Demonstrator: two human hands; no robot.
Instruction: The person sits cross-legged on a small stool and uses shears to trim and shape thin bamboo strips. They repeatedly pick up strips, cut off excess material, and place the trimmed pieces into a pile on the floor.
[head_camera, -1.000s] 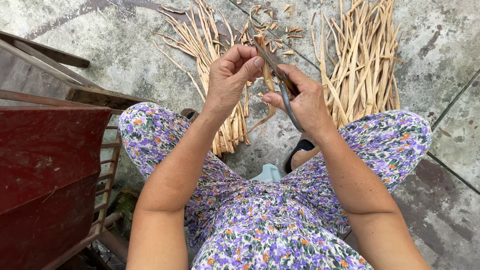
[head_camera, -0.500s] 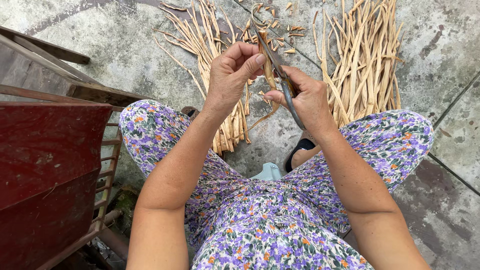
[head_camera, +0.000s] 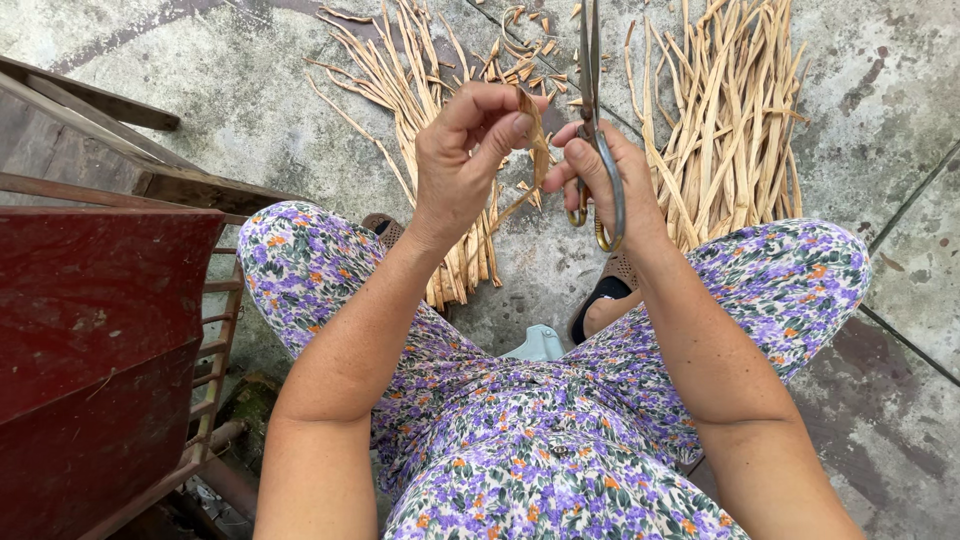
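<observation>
Left hand (head_camera: 465, 165): fingers pinching a dry strip (head_camera: 530, 135) upright for trimming; right hand (head_camera: 605, 180): fingers curled through scissors (head_camera: 597, 130), blades closed.

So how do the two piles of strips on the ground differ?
The left pile lies fanned out and loose on the concrete, with short cut scraps scattered at its top; the right pile is denser, its strips more nearly parallel. The left pile runs down behind the left hand, the right pile beside the right hand with the scissors. Both are dry, tan, flat strips.
</observation>
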